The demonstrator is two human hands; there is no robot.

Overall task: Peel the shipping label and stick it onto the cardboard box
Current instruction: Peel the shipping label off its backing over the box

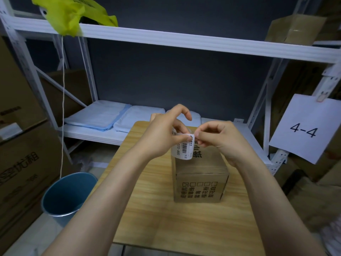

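The left hand [166, 133] pinches the top edge of the shipping label [182, 148] between thumb and forefinger, its other fingers curled loosely open above. The right hand [217, 139] nips the same edge, seemingly at a corner, in a tight grip. The label hangs just above the cardboard box [200, 183], which stands on the table [151, 209].
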